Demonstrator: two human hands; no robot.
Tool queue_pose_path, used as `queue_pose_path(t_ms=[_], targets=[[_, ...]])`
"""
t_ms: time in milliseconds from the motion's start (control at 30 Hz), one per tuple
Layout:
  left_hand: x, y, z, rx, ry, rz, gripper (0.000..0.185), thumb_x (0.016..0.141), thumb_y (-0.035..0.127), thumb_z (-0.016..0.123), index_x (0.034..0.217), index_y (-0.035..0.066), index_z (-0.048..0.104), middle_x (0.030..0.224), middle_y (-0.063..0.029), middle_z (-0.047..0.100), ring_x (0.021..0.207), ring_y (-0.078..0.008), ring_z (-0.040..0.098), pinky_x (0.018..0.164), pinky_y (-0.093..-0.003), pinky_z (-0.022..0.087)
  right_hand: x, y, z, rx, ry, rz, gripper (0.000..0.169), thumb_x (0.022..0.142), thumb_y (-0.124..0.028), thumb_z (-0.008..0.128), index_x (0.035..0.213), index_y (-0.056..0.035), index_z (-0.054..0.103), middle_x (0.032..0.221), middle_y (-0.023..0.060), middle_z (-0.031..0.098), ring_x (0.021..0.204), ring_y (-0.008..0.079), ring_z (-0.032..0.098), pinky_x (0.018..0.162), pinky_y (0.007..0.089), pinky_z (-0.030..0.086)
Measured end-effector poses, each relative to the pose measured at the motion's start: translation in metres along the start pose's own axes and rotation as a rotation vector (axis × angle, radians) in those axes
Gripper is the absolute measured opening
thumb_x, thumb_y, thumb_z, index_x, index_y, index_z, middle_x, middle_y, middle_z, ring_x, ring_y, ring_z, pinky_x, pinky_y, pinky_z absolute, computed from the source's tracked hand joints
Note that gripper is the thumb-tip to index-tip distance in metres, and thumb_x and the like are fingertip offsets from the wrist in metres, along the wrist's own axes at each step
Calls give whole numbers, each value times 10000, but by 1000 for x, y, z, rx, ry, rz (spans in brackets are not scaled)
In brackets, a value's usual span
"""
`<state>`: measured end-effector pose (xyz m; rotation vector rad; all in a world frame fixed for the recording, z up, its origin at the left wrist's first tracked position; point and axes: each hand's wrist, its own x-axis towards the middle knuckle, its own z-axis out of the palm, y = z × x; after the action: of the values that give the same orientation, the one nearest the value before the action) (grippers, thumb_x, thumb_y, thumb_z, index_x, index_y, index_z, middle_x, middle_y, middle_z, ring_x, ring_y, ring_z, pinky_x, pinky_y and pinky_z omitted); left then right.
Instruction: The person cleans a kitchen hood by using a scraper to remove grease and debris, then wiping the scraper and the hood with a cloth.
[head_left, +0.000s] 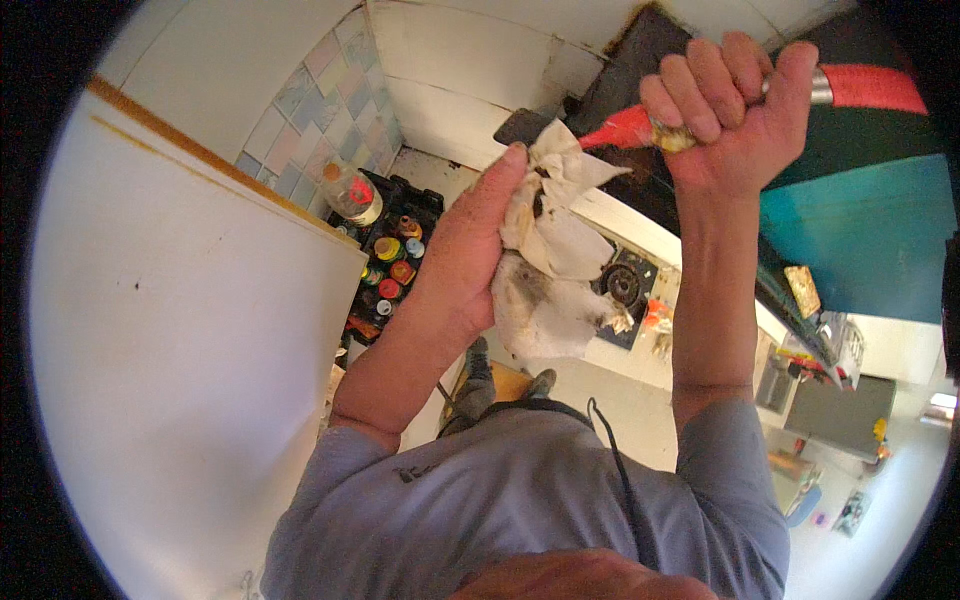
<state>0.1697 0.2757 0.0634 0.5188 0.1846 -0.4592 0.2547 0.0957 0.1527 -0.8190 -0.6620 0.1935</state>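
My right hand (731, 112) is wrapped around a red tool (870, 86), likely a caulking gun, with a metal collar beside my thumb. Its red tapered nozzle (622, 129) points left, and pale yellowish residue clings near the base. My left hand (476, 232) grips a crumpled, dirty white wiping cloth or paper (559, 232) marked with dark stains. The nozzle's tip meets the top of this wad; whether the wad wraps around it is hidden. Loose folds hang below my left fingers, most of which are covered.
Below left, a black crate (431, 201) holds several capped bottles; a clear bottle (351, 193) stands at its edge. A white panel (210, 300) fills the left side. Beneath the hands is a stove burner (622, 283). A teal panel (870, 240) lies right, beyond my forearm.
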Motion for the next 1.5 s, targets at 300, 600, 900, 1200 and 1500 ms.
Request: queue_pose_path(t_ms=[300, 600, 900, 1200, 1500], targets=[[13, 12, -26, -225, -283, -69, 458, 959, 412, 556, 1250, 59, 575, 1165, -107, 657, 1018, -213, 651, 901, -365, 541, 12, 17, 8, -142, 235, -181, 576, 963, -605, 426, 572, -204, 290, 449, -59, 269, 321, 96, 310, 340, 286, 337], [15, 18, -21, -99, 40, 44, 336, 948, 374, 579, 1117, 86, 621, 889, -59, 690, 779, -152, 676, 675, -309, 582, 9, 21, 23, -211, 247, -199, 548, 956, -596, 461, 613, -191, 321, 462, -62, 296, 341, 80, 312, 369, 262, 353], [9, 26, -18, -44, -73, 41, 310, 945, 363, 585, 1090, 90, 615, 846, -70, 693, 737, -158, 678, 656, -309, 582, 13, 28, 24, -331, 301, -210, 544, 948, -604, 472, 618, -196, 327, 483, -60, 304, 372, 74, 317, 393, 261, 352], [30, 33, -43, -49, -166, 13, 304, 948, 351, 591, 1065, 72, 611, 749, -70, 636, 628, -138, 587, 534, -248, 487, 17, 33, 23, -354, 330, -202, 546, 946, -593, 485, 602, -199, 331, 487, -54, 321, 380, 76, 326, 398, 260, 361], [34, 38, -45, -44, -168, 35, 305, 951, 346, 588, 1056, 61, 612, 734, -57, 627, 607, -118, 556, 519, -242, 451, 23, 37, 29, -293, 418, -128, 576, 913, -601, 548, 581, -169, 361, 485, -32, 340, 378, 99, 351, 395, 265, 355]])
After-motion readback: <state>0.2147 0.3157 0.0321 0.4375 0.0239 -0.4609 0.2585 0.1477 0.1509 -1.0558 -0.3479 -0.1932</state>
